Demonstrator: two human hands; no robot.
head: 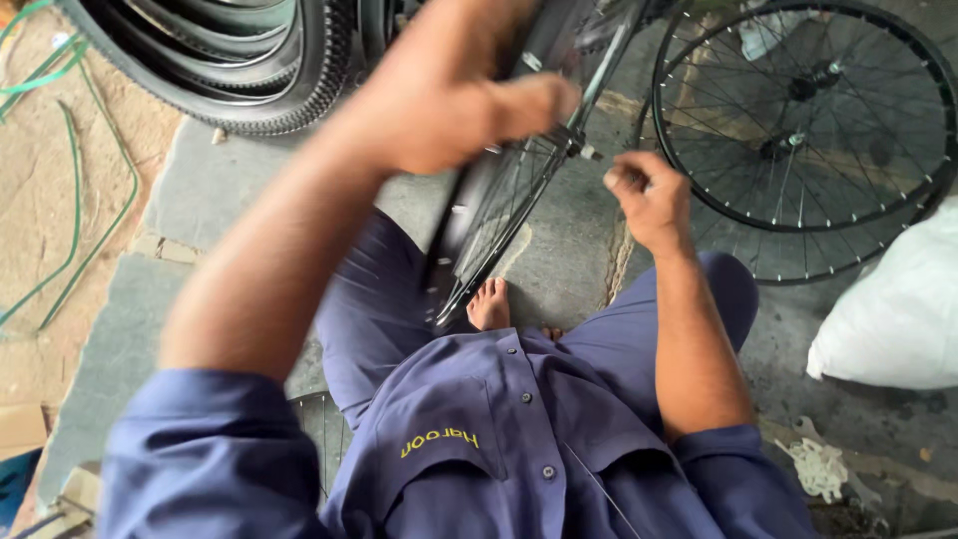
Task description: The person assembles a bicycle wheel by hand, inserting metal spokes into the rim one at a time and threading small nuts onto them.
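Nearest the camera, the person's blue shirt (499,449) and trousers fill the lower view, and a bare foot (490,304) shows below and between the two hands. The left hand (454,95) is curled around the upper part of a bicycle wheel (489,215) held on edge, thumb stretched along the rim toward the right hand. The right hand (647,195) sits just right of the wheel's axle end (587,152), fingers bunched in a pinch near it; what they pinch is too small to tell. Right of that hand lies a white sack (898,309). Beyond the right hand, spoked wheels (808,130) rest on the stone floor. Beyond the left hand, stacked black tyres (259,65) stand.
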